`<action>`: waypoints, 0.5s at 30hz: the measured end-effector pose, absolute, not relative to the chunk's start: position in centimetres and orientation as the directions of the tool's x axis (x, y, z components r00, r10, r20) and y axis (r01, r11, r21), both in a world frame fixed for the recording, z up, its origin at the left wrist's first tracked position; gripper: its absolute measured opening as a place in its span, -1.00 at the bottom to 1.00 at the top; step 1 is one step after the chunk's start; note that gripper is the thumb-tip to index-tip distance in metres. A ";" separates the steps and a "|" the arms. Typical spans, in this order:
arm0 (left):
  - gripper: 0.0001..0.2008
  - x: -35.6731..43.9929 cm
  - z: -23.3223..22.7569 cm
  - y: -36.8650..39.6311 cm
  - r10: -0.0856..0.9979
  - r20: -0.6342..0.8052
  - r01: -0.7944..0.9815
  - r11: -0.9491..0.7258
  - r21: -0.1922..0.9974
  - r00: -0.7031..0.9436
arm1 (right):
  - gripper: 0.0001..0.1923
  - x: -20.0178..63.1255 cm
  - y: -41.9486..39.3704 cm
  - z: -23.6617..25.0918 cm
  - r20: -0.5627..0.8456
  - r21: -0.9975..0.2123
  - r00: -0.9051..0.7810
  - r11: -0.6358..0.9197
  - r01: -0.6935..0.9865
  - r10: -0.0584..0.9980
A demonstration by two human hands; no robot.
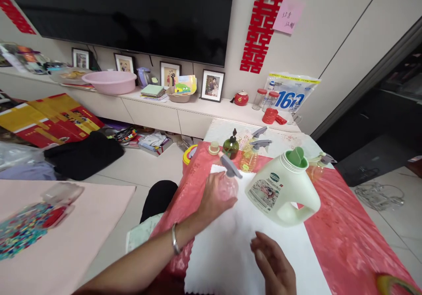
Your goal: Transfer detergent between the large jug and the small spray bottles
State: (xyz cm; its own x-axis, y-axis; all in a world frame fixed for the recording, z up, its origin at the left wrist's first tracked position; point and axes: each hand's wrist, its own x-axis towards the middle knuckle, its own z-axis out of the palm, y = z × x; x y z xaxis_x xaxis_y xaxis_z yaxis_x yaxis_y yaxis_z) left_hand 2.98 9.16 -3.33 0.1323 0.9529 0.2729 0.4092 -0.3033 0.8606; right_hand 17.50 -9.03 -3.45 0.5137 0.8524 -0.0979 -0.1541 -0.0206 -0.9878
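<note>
1. Your left hand (216, 198) is wrapped around the pink spray bottle (227, 185), fingers closed on its body, grey trigger head sticking up above your grip. It stands on the white cloth (231, 246) near the cloth's far-left corner.
2. Handling: I'd judge it light, thin clear plastic that gives under a squeeze. Hold the body low or the neck under the trigger (not the trigger lever itself). The fill level is hard to read from here.
3. Looks: small, see-through pink tint, grey nozzle pointing right toward the jug.
4. Your right hand (273, 264) is open and holds nothing, fingers loosely curled over the cloth's near part.
5. The pale green detergent jug (283, 189) sits tilted just right of the bottle, green cap, handle toward you; likely heavy if full.
6. Behind: a dark green pump bottle (231, 147) and a yellow spray bottle (250, 156), close together on the red table cover (343, 233).
</note>
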 end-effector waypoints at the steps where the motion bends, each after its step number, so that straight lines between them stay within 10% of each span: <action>1: -0.26 2.5 -3.5 7.4 0.950 0.276 0.406 -0.312 0.859 0.147 | -0.54 17.0 -8.1 -3.0 -0.043 -0.997 0.500 -0.009 -0.071 0.865; 6: -0.49 1.3 -3.8 2.1 0.915 0.336 0.450 -0.403 0.797 0.223 | -0.57 14.5 -3.5 -1.2 0.314 -0.935 0.290 0.242 0.257 0.904; 15: -0.70 1.3 -4.0 2.2 0.889 0.357 0.389 -0.448 0.805 0.286 | -0.78 11.9 -0.8 -1.4 0.418 -0.904 0.323 0.353 0.242 0.849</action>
